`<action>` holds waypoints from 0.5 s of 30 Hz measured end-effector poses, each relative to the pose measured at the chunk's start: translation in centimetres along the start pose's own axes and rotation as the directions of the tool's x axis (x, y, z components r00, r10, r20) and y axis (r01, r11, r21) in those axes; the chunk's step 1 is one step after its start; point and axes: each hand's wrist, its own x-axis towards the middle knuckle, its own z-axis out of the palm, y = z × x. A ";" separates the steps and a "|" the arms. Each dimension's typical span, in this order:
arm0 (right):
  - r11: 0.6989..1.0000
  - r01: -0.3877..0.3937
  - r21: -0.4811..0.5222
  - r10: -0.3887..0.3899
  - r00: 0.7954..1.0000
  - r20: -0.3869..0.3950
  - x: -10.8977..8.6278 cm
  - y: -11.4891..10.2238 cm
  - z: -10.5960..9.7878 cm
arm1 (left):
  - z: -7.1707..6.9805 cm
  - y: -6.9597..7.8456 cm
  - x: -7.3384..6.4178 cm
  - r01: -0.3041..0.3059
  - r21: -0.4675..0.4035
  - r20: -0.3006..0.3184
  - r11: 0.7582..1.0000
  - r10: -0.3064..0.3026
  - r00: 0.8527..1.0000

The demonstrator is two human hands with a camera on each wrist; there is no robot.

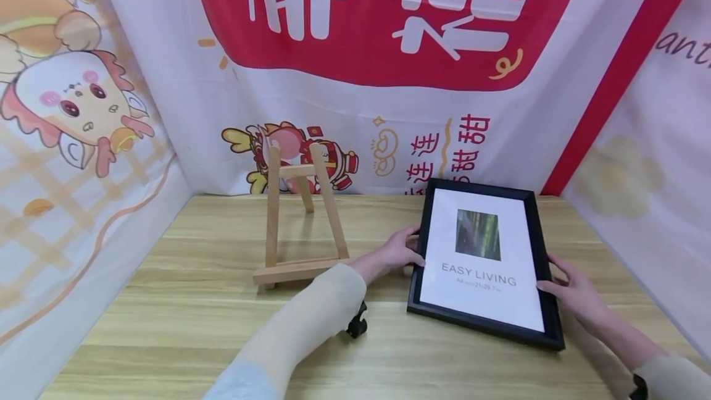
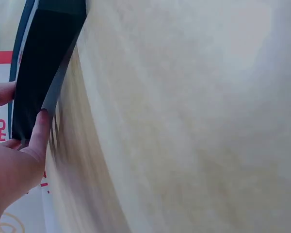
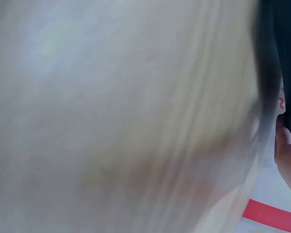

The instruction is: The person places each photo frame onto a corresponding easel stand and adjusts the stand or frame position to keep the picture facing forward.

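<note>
Both hands hold a black picture frame (image 1: 482,325) by its long sides, over the right part of the table. Its white insert (image 1: 461,301) carries a small green picture and the words EASY LIVING. My left hand (image 1: 399,248) grips the left side, thumb on the front edge. In the left wrist view, fingers (image 2: 39,133) reach under the frame's thick side (image 2: 48,53). On the opposite side my right hand (image 1: 577,295) grips with its thumb over the front edge. The right wrist view catches only part of this hand (image 3: 288,158) against the dark frame (image 3: 288,58).
A small wooden easel (image 1: 272,215) stands on the wood-grain table (image 1: 183,301), left of the picture frame. Behind the table hangs a red and white printed cloth (image 1: 366,60). More printed cloth (image 1: 72,110) lines the left side, and a pale cloth (image 1: 639,159) the right.
</note>
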 end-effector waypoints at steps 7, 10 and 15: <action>0.995 0.097 0.032 -0.095 0.993 -0.076 0.3 -1.5 -0.2 | -1.1 1.3 -0.9 0.032 -0.114 -0.006 0.993 -0.033 0.999; 0.986 0.159 0.051 -0.154 0.984 -0.095 0.3 -2.4 -0.5 | -1.7 2.3 -1.5 0.005 -0.125 -0.017 0.992 -0.007 1.000; 0.964 0.260 0.059 -0.249 0.956 -0.155 -0.1 -4.3 -0.7 | -2.6 3.6 -2.4 -0.078 -0.154 -0.028 0.985 0.075 0.997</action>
